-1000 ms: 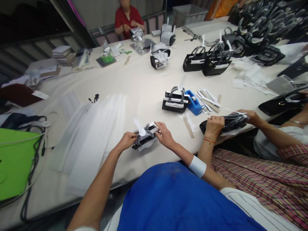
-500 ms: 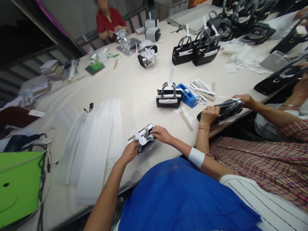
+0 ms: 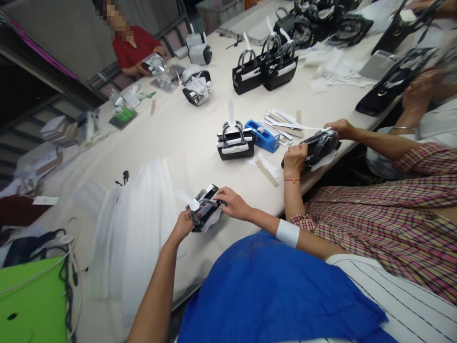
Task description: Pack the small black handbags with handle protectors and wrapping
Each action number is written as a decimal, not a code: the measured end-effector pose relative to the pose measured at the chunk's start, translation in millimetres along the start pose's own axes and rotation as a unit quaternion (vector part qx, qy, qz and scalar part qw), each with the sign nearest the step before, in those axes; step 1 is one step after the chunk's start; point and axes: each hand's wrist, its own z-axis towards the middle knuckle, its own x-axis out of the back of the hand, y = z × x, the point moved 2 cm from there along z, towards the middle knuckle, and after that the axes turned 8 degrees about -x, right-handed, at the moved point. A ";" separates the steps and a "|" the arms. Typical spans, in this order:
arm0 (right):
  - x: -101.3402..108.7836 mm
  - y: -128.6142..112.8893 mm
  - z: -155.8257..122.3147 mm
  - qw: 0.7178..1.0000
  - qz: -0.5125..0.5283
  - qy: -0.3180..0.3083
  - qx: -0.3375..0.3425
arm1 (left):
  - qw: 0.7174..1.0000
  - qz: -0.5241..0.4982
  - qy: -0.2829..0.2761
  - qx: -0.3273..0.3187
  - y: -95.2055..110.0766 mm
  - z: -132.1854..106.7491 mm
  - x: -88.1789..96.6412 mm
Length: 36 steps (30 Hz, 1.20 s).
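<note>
A small black handbag [image 3: 203, 210] with white wrapping and a white tag lies tilted on the cream table [image 3: 178, 138], close to the near edge. My left hand [image 3: 183, 225] grips its lower left end with curled fingers. My right hand [image 3: 231, 203] rests closed on its right side, fingers pressing the top. Sheets of white foam wrap [image 3: 139, 228] lie just left of the bag.
A finished black bag [image 3: 235, 143] stands beyond, beside a blue tape dispenser [image 3: 264, 136] and paper strips. A neighbour in a checked shirt holds a wrapped bag [image 3: 317, 146] at right. More bags [image 3: 266, 69] stand farther back. A person in red sits at the far end. A green sheet [image 3: 32, 305] and cables lie left.
The view has swung, shifting everything up and left. My hands have turned the bag more upright and drawn it slightly nearer the table edge. The neighbour's bag moved a little left.
</note>
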 end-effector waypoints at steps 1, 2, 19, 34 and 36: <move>-3.9 -1.5 -1.6 1.000 -0.019 -0.008 0.005 | 1.000 -0.004 0.003 0.004 1.2 0.3 1.3; -7.8 -1.9 -2.0 0.999 -0.032 -0.019 0.007 | 1.000 -0.010 0.004 0.010 2.6 0.5 2.3; -18.0 21.3 6.7 0.996 0.083 -0.024 0.025 | 0.993 -0.084 -0.002 0.079 -7.3 5.7 -1.0; -17.6 24.2 5.7 0.995 0.078 -0.018 0.067 | 0.993 -0.030 0.019 0.109 -20.9 6.0 2.2; -19.2 25.3 4.6 0.995 0.066 -0.013 0.077 | 0.993 -0.024 0.026 0.112 -23.9 5.1 2.1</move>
